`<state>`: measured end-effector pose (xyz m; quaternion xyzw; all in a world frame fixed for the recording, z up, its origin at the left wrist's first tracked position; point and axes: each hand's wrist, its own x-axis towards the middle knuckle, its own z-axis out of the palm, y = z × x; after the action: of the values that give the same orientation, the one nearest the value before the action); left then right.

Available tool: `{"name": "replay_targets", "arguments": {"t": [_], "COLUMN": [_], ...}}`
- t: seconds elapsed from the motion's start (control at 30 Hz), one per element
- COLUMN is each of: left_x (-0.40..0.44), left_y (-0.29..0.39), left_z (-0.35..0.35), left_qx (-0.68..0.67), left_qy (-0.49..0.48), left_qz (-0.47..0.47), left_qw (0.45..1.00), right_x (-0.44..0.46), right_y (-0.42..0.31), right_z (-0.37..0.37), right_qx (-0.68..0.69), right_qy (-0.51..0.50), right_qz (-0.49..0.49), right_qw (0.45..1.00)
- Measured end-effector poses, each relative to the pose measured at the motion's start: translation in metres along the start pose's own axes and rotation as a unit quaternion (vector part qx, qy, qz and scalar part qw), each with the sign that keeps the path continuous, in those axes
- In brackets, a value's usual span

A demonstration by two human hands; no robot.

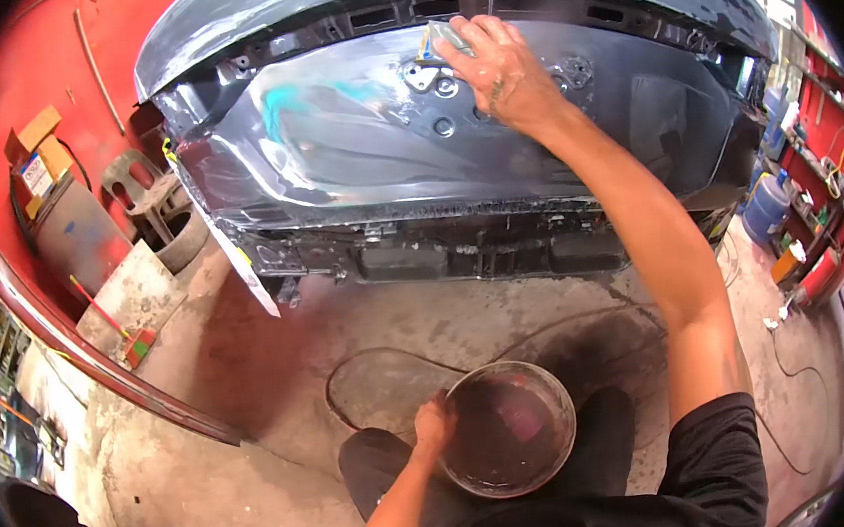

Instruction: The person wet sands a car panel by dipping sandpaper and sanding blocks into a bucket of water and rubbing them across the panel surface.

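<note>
My right hand (501,71) is closed around a small sanding block (443,39), which touches the upper middle of a wet grey car trunk panel (350,129). A turquoise patch shows on the panel's left part. Low in the view, my left hand (434,423) grips the left rim of a round bucket (566,391) held between my knees. Dark liquid fills the bucket, with a pinkish shape in it.
A hose (400,351) curves over the concrete floor behind the bucket. On the left are a stool (145,192), a tyre (183,246) and a cardboard box (39,126). Blue containers (766,203) and cluttered shelves line the right side.
</note>
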<state>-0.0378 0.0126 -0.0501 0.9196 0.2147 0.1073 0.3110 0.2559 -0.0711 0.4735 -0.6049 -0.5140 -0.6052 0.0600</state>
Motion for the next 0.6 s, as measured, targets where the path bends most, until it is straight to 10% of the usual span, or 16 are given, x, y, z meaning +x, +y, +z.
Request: {"name": "replay_targets", "arguments": {"t": [0.6], "left_x": [-0.001], "left_y": [-0.006], "left_z": [0.004], "left_qx": [-0.045], "left_qy": [0.003], "left_qz": [0.009], "left_qw": [0.999], "right_x": [-0.001], "right_y": [0.0], "right_z": [-0.002], "right_qx": [0.004], "right_qy": [-0.007], "right_qz": [-0.004], "right_qw": [1.0]}}
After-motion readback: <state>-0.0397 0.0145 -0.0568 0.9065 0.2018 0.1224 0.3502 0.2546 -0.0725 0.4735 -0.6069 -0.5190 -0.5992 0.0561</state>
